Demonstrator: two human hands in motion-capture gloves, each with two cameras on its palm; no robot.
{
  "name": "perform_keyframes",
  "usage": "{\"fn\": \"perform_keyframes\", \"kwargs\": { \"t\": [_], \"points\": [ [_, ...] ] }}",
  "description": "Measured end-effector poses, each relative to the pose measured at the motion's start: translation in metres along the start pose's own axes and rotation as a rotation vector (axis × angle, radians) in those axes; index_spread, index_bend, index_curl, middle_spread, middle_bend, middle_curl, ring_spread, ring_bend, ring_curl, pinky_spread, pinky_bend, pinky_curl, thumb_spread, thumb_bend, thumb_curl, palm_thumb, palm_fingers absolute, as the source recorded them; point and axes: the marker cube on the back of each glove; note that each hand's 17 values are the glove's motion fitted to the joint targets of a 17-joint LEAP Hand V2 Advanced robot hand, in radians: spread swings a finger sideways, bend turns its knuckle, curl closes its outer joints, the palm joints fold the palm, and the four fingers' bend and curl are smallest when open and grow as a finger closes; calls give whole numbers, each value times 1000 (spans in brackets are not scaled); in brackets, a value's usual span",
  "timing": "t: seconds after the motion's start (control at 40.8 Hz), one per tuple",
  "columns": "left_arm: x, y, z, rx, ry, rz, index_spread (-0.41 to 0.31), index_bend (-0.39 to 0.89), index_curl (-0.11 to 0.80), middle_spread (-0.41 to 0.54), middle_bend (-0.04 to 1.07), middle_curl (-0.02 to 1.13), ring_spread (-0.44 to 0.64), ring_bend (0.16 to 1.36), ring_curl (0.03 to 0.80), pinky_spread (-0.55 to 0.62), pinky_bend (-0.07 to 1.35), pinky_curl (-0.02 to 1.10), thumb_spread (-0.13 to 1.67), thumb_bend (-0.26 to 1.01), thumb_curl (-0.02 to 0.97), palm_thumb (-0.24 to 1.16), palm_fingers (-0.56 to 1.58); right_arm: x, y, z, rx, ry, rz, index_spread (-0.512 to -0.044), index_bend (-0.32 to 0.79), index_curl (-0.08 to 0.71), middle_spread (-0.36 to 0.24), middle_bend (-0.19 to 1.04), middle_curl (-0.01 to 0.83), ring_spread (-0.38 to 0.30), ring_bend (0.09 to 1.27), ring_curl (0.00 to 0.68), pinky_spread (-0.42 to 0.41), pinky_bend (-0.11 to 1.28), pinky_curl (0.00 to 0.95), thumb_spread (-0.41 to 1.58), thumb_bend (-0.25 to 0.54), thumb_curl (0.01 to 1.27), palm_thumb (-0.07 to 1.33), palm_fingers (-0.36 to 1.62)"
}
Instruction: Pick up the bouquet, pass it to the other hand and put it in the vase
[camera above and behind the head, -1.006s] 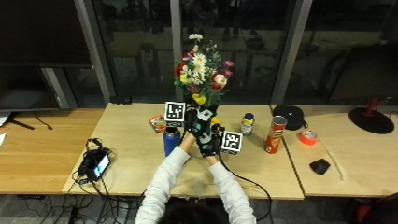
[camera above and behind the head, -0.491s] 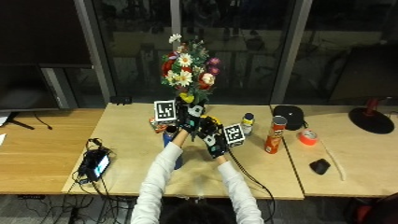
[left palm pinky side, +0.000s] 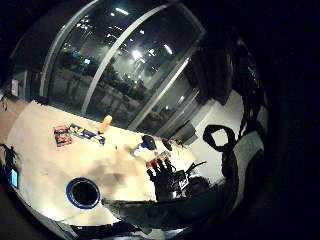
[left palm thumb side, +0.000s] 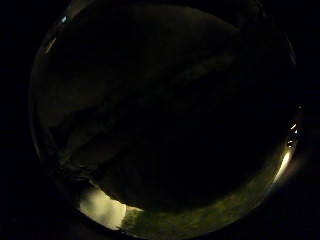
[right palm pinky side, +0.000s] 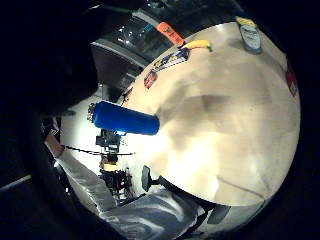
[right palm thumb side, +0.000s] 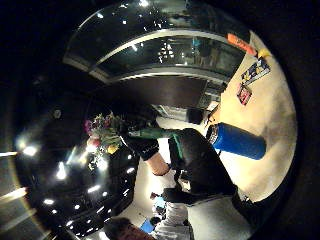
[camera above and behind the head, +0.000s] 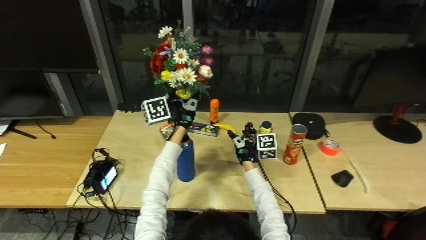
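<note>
Outside view: the left hand (camera above and behind the head: 181, 114) holds the bouquet (camera above and behind the head: 180, 67) of red, white, yellow and pink flowers upright above the pale wooden table (camera above and behind the head: 133, 150), its fingers curled around the stems just below the blooms. The tall blue cylindrical vase (camera above and behind the head: 186, 161) stands on the table under that forearm. The right hand (camera above and behind the head: 245, 144) hovers nearby, fingers straight and spread, holding nothing.

We see almost nothing but darkness here: a large dim shape (left palm thumb side: 165, 130) fills the view, too dark to identify, with a pale patch (left palm thumb side: 102, 207) at one edge.
</note>
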Motion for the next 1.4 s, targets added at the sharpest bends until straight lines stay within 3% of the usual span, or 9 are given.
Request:
{"fn": "perform_keyframes", "kwargs": {
  "t": [0.245, 0.442, 0.589, 0.613, 0.687, 0.883, 1.006, 1.129, 1.398],
  "points": [
    [-22, -1, -4, 2, 69, 59, -329, 336, 575, -349, 699, 559, -378, 745, 475, -400, 613, 474, 322, -30, 746, 880, 1365, 10, -6, -11, -6, -10, 39, -351, 69, 185, 52, 202, 352, 123, 477, 294, 269, 718, 373, 1044, -53, 393, 454, -129],
    [-66, 16, -9, -10, -30, -52, -330, 323, 586, -348, 697, 557, -377, 743, 474, -400, 615, 470, 319, -33, 764, 874, 1360, 18, -3, -15, -11, -3, 54, -359, 77, 152, 67, 186, 339, 154, 453, 284, 291, 697, 358, 1045, -35, 373, 418, -115],
    [-136, 72, -20, -374, -77, -192, -278, 91, 528, -336, 667, 548, -372, 774, 475, -413, 718, 494, 522, -140, 698, 638, 1243, 26, 0, -23, 3, 13, 59, -363, 95, 142, 72, 178, 328, 160, 445, 279, 296, 680, 348, 1046, -28, 367, 416, -100],
    [-149, 85, -25, -441, -102, -224, -176, -110, 462, -284, 648, 545, -300, 734, 461, -329, 623, 463, 593, -175, 653, 528, 748, 28, 1, -24, 2, 20, 60, -362, 101, 142, 72, 180, 328, 160, 442, 278, 295, 674, 347, 1050, -25, 367, 419, -95],
    [-188, 121, -43, -566, -188, -301, -40, -21, 450, -66, 560, 613, -58, 727, 574, -25, 551, 551, 665, -139, 589, 403, -179, 36, 2, -28, 8, 61, 52, -361, 109, 144, 73, 176, 322, 162, 439, 278, 295, 662, 343, 1057, -22, 366, 426, -87],
    [-208, 171, -72, -687, -235, -313, 109, 41, 302, 230, 293, 382, 255, 613, 358, 286, 441, 363, 777, -32, 508, 374, -169, 53, -3, -38, 173, 302, -242, -355, 126, 156, 75, 175, 310, 165, 429, 275, 292, 634, 335, 1067, -20, 368, 454, -59],
    [-233, 183, -89, -668, -542, -573, 144, 66, 262, 314, 258, 351, 351, 605, 331, 380, 421, 338, 832, -13, 484, 440, -145, 61, 9, -38, 160, 328, -55, -353, 133, 165, 75, 174, 304, 161, 432, 275, 290, 617, 333, 1076, -21, 368, 464, -42],
    [-243, 177, -77, -681, -289, -341, 159, 73, 232, 360, 237, 344, 407, 598, 320, 429, 410, 328, 866, -20, 461, 475, -137, 70, 19, -38, 88, 274, -42, -349, 133, 172, 75, 178, 299, 155, 435, 277, 290, 607, 331, 1083, -18, 370, 479, -33],
    [-234, 190, -68, -599, -226, -296, 171, 78, 182, 393, 231, 345, 441, 613, 310, 455, 395, 321, 895, -30, 414, 499, -80, 138, 45, -24, -4, 350, 134, -341, 157, 201, 66, 191, 303, 151, 427, 275, 284, 563, 325, 1102, -14, 377, 528, 14]
  ]
}}
